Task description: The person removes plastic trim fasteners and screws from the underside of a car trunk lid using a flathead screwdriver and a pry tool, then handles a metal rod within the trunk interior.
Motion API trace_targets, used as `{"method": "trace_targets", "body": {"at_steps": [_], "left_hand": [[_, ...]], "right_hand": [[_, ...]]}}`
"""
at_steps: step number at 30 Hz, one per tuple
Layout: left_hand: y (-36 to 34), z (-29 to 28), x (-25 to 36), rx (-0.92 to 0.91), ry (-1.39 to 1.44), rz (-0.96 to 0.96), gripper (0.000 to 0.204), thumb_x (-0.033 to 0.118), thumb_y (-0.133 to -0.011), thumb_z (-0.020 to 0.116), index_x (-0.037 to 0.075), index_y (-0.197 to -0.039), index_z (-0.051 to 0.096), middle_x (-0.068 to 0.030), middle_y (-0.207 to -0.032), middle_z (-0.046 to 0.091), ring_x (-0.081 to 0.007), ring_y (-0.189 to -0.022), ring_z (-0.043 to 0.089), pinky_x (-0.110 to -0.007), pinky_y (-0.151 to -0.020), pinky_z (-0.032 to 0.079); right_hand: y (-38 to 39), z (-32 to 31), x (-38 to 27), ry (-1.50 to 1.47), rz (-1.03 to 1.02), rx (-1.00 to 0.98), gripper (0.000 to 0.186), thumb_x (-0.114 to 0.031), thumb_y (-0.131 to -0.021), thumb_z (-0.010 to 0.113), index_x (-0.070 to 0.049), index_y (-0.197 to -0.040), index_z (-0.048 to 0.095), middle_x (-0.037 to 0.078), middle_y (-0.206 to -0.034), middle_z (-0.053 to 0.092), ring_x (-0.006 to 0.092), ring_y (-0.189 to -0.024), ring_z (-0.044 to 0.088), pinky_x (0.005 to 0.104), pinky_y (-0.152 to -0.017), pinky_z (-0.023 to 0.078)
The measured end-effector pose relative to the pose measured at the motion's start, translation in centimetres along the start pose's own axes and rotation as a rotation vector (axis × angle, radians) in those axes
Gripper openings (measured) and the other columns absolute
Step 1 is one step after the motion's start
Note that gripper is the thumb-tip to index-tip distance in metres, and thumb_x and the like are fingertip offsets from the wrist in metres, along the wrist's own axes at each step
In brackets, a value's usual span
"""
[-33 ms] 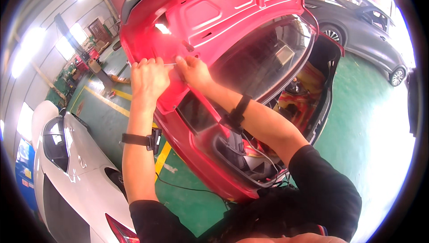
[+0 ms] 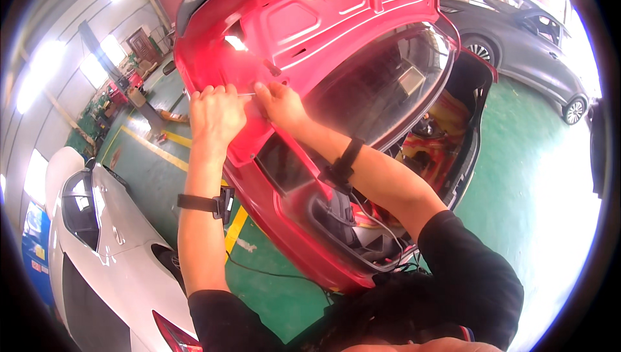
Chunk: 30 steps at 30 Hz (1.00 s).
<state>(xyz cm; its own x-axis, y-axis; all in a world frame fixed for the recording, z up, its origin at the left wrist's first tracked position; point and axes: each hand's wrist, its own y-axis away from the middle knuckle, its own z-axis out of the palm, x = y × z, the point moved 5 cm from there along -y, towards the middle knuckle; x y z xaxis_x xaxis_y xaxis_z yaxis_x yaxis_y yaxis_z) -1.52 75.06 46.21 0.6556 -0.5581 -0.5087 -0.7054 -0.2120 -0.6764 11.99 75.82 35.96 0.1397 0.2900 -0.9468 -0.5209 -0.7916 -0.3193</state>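
Both arms reach up to the raised red trunk lid (image 2: pixel 288 22) of a car. My left hand (image 2: pixel 217 116) is closed in a fist at the lid's left edge; its back faces me and hides what the fingers grip. A thin, pale, rod-like piece (image 2: pixel 248 94) spans the gap between the two hands. My right hand (image 2: pixel 278 104) is closed around its other end, thumb up, close against the lid's inner panel. Which tool or part the piece is, I cannot make out. Below the hands lies the car's open trunk (image 2: pixel 475 148).
A white car (image 2: pixel 139 268) stands close on the left, a grey car (image 2: pixel 517 48) at the far right. A dark cable (image 2: pixel 278 274) runs over the green floor near the red bumper. The rear window (image 2: pixel 381 80) lies under the lid. A lift post (image 2: pixel 103 54) rises at the far left.
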Motion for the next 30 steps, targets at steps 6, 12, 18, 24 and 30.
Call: {"method": "trace_targets", "body": {"at_steps": [6, 12, 18, 24, 30], "left_hand": [[0.2, 0.0, -0.3, 0.079, 0.118, -0.05, 0.024, 0.031, -0.08, 0.073, 0.009, -0.078, 0.065, -0.006, -0.075, 0.066, -0.0245, -0.082, 0.064, -0.041, -0.078, 0.045], [1.8, -1.9, -0.4, 0.306, 0.401, -0.15, 0.023, 0.01, -0.08, 0.072, 0.005, -0.102, 0.064, -0.0075, -0.094, 0.064, -0.0266, -0.093, 0.061, -0.039, -0.083, 0.046], [4.1, 1.8, -1.2, 0.479, 1.06, -0.714, 0.034, 0.017, -0.081, 0.081, 0.004, -0.106, 0.062, -0.0107, -0.094, 0.062, -0.0293, -0.087, 0.062, -0.04, -0.075, 0.05], [4.4, 6.2, 0.8, 0.449, 1.151, -0.754, 0.035, 0.021, -0.081, 0.082, 0.005, -0.105, 0.063, -0.0086, -0.085, 0.063, -0.0245, -0.075, 0.063, -0.036, -0.07, 0.051], [3.4, 8.3, 3.3, 0.428, 1.297, -0.832, 0.03, 0.022, -0.084, 0.079, 0.008, -0.107, 0.066, -0.0069, -0.082, 0.07, -0.0216, -0.071, 0.068, -0.034, -0.066, 0.052]], "right_hand": [[1.3, -2.2, -3.6, 0.337, -0.192, -0.076, 0.044, -0.039, -0.099, 0.055, 0.002, -0.086, 0.066, 0.028, -0.081, 0.064, 0.0468, -0.083, 0.064, 0.0493, -0.07, 0.05], [3.6, -2.4, -13.1, 0.456, -0.503, -0.19, 0.036, -0.03, -0.099, 0.056, 0.001, -0.083, 0.062, 0.019, -0.071, 0.062, 0.033, -0.064, 0.061, 0.0411, -0.061, 0.048], [4.1, 0.3, -16.2, 0.369, -0.711, -0.378, 0.028, -0.026, -0.098, 0.059, 0.0, -0.09, 0.064, 0.019, -0.073, 0.064, 0.035, -0.067, 0.064, 0.0394, -0.062, 0.05], [3.0, 0.7, -14.4, 0.357, -0.561, -0.445, 0.03, -0.029, -0.097, 0.061, 0.0, -0.097, 0.066, 0.016, -0.075, 0.067, 0.0237, -0.069, 0.067, 0.0361, -0.065, 0.052], [1.5, -1.4, -14.0, 0.385, -0.546, -0.423, 0.034, -0.033, -0.095, 0.062, 0.0, -0.096, 0.067, 0.012, -0.074, 0.065, 0.0188, -0.069, 0.063, 0.0326, -0.067, 0.051]]}}
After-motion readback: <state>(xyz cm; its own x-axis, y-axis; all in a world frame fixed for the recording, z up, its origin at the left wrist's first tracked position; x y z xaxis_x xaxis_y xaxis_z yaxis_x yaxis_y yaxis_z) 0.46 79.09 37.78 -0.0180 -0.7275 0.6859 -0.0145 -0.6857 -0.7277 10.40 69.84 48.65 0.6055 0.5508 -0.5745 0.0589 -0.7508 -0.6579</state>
